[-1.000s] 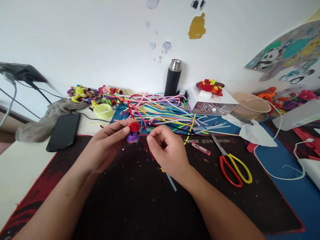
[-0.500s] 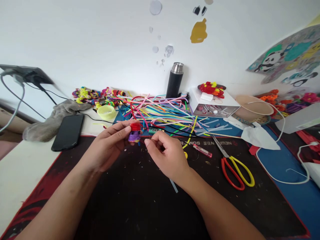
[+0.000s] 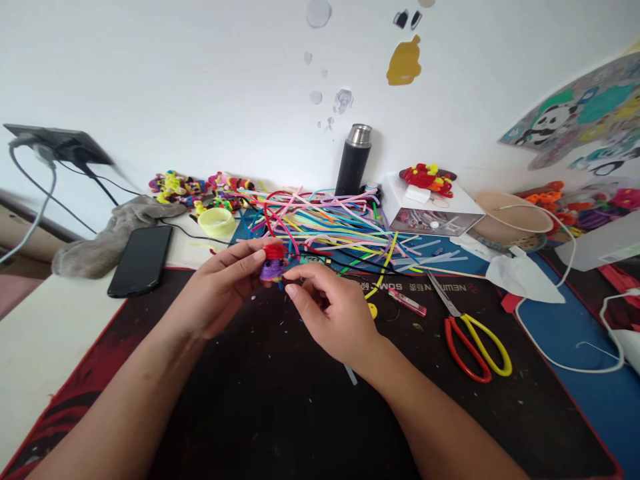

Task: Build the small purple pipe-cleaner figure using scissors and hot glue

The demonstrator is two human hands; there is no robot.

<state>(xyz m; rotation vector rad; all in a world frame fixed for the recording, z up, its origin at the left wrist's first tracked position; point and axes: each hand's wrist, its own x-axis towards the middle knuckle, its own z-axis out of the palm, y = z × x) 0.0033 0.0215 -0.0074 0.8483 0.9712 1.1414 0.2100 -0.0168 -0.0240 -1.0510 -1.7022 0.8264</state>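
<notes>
A small red-and-purple fuzzy figure (image 3: 271,268) is held above the dark mat (image 3: 290,400), pinched between the thumb and fingers of the left hand (image 3: 220,290). The right hand (image 3: 335,303) is positioned just beside the figure with its fingers curled and its fingertips brought close to the figure's lower edge (whether anything is pinched there cannot be told).

Behind the hands, fuzzy stems (image 3: 320,227) of many colours are heaped loosely. To the right of the heap, a white box (image 3: 463,200) is placed; small assorted parts are seen through its clear front, and red-and-yellow fuzzy pieces (image 3: 425,177) are set on top. Beside the box, a beige bowl (image 3: 510,223) is located, with a white cable led across it. Farther right, a translucent container (image 3: 595,243) is partly shown; orange and pink pieces are seen behind it. To the left of the stems, a pale yellow round holder (image 3: 217,221) is stood (its contents are too small to be identified). Scissors (image 3: 465,333) with one red and one yellow handle are laid on the mat, with the blades directed away from the person.
</notes>
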